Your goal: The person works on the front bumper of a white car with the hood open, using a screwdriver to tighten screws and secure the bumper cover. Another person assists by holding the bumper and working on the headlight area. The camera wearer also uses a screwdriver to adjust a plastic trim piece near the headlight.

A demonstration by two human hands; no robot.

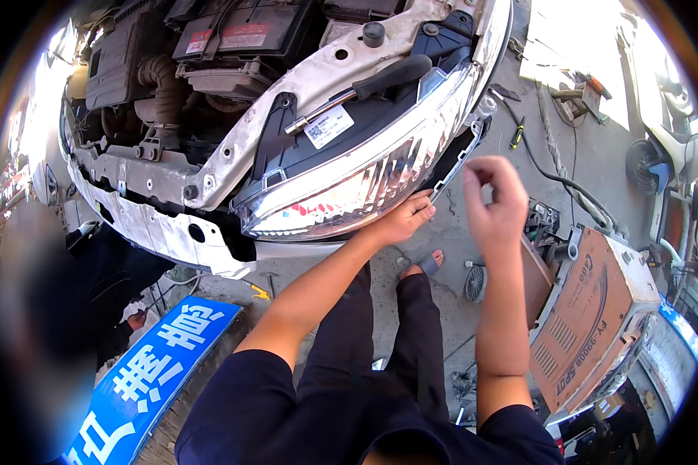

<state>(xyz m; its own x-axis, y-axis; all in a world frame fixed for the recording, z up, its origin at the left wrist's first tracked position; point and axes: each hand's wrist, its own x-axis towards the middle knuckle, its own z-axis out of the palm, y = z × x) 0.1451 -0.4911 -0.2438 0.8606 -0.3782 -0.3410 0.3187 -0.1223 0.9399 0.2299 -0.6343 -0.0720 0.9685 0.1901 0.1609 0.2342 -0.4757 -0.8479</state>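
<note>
A car headlight (364, 182) with a clear lens sits at the car's front corner. My left hand (403, 220) is just under its lower edge, fingers closed at the lower end of a narrow grey trim strip (451, 172). My right hand (498, 203) is raised to the right of the strip, thumb and fingers curled together in a pinch; anything between them is too small to make out. On top of the headlight lies a screwdriver-like tool with a black handle (393, 76) and metal shaft, beside a white label (329, 127).
Behind the headlight is the open engine bay with a battery (244, 35). A large brown-fronted machine (589, 325) stands at right, and a blue sign (159, 372) lies at lower left. Cables (566, 182), a screwdriver (517, 133) and a yellow-handled hammer (260, 291) are on the ground. Another person is at left.
</note>
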